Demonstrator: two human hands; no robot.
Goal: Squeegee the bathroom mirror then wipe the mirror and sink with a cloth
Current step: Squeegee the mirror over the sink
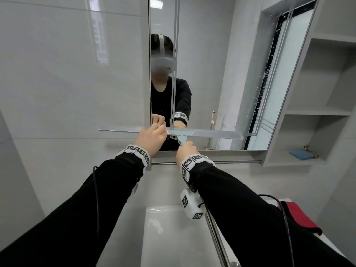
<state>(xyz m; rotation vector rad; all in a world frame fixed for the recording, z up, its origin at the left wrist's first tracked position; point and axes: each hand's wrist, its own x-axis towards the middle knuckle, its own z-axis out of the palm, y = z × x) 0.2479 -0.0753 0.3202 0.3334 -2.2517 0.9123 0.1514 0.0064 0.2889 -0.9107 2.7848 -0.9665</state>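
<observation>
Squeegee (192, 133) blade long axis horizontal, low on mirror (221, 64). Right hand (186, 152) curled round handle directly below blade. Left hand (151, 138) pinching blade left of centre. Remaining glass below fingers.

the grey open shelf unit (316, 112) on the right of the mirror carries on its lowest board a flat blue thing (297, 153) with a small metal piece (310, 151) just beside it, while the white counter (325, 240) beside the sink carries a red cloth (300, 216).
</observation>
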